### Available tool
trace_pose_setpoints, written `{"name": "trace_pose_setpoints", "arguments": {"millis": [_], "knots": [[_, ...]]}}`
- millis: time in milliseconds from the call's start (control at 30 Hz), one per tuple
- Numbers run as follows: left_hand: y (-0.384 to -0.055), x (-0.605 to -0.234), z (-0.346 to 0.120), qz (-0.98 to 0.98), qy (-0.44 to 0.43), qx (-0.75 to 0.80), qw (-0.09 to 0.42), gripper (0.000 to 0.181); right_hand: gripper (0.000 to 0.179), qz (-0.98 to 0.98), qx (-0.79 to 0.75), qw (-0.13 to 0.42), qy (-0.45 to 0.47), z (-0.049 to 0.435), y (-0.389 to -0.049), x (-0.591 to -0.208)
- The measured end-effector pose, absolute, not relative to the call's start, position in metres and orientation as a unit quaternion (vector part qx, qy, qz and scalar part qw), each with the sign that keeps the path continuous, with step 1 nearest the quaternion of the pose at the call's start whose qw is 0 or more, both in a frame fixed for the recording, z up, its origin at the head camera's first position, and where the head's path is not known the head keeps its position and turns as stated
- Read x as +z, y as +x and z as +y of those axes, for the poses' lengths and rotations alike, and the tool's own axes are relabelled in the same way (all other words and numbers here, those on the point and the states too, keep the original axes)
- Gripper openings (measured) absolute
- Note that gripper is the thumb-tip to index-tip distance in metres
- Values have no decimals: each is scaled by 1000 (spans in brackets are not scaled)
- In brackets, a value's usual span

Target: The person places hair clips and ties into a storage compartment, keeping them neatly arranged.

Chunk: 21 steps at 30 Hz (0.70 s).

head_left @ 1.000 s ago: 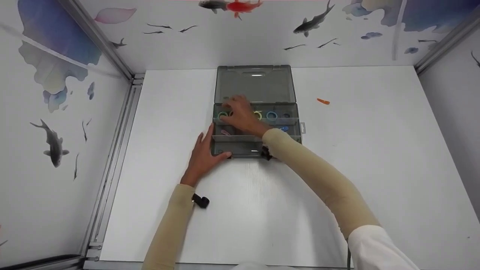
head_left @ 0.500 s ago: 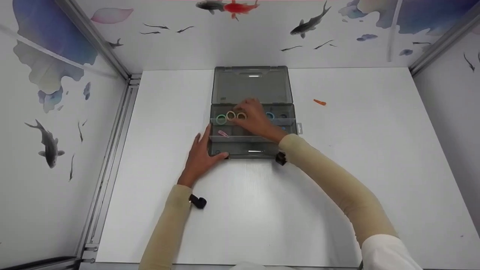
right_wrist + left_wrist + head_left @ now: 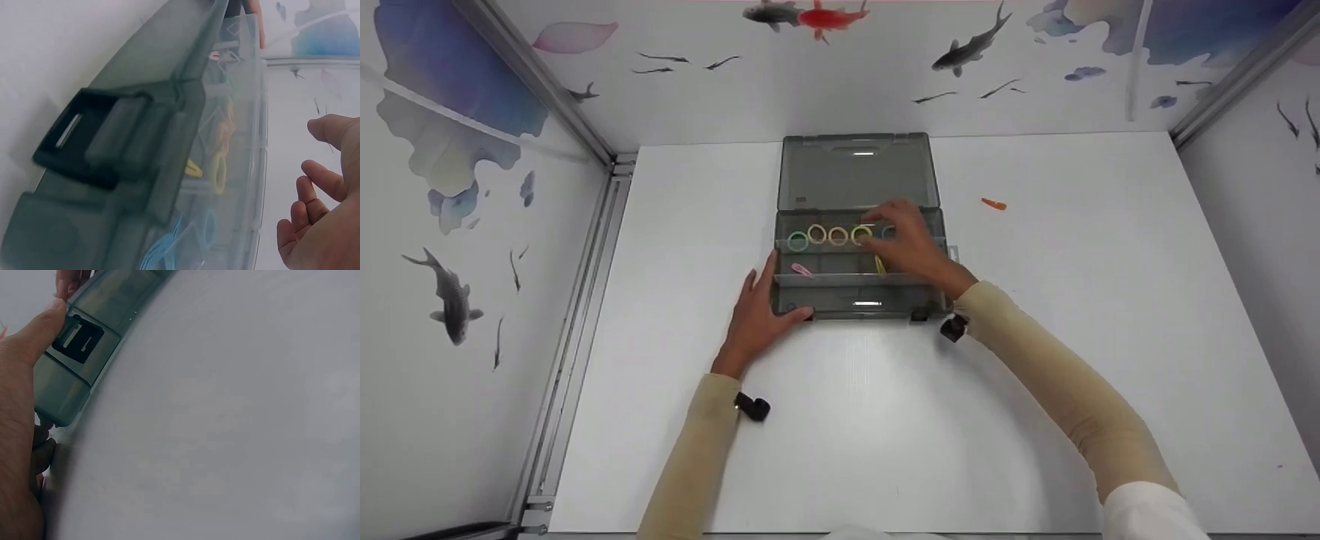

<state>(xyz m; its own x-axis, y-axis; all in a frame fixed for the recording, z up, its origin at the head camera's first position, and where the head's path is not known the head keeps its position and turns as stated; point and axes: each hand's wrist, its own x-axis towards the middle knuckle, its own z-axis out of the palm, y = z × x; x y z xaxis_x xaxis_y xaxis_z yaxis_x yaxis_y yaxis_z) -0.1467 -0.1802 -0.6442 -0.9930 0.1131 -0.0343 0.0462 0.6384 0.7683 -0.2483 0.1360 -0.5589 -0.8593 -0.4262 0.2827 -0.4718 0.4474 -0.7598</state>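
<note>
A grey see-through compartment box [image 3: 840, 295] lies with its lid [image 3: 859, 176] folded back. My left hand [image 3: 754, 322] holds its front left corner, the thumb at the front edge and fingers along the left side. In the left wrist view, the thumb lies beside a dark latch [image 3: 79, 338]. My right hand [image 3: 911, 244] is over the back row, thumb and index finger apart, fingertips right at a yellow ring-shaped hair tie [image 3: 218, 174]. The right wrist view shows nothing between its fingers. More hair ties stand to the left, one of them green [image 3: 797, 241].
In the middle row lie a pink snap hair clip [image 3: 802, 270] and a yellow hair clip [image 3: 880, 265]. Blue strands [image 3: 164, 247] show near the box's right end. An orange hair clip [image 3: 994, 204] lies on the white table [image 3: 1080, 277], right of the lid.
My right hand has moved right along the back row, from the green hair tie to the yellow one, uncovering those on the left. My left hand stays on the box corner.
</note>
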Motion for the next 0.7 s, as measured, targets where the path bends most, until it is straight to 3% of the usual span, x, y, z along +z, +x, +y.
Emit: {"name": "trace_pose_setpoints", "arguments": {"millis": [367, 700], "knots": [[-146, -646, -181, 902, 44, 427, 46, 120, 34, -847, 490, 16, 207, 176, -234, -566], [-148, -646, -180, 904, 47, 424, 40, 120, 30, -850, 490, 66, 180, 206, -232, -578]]}}
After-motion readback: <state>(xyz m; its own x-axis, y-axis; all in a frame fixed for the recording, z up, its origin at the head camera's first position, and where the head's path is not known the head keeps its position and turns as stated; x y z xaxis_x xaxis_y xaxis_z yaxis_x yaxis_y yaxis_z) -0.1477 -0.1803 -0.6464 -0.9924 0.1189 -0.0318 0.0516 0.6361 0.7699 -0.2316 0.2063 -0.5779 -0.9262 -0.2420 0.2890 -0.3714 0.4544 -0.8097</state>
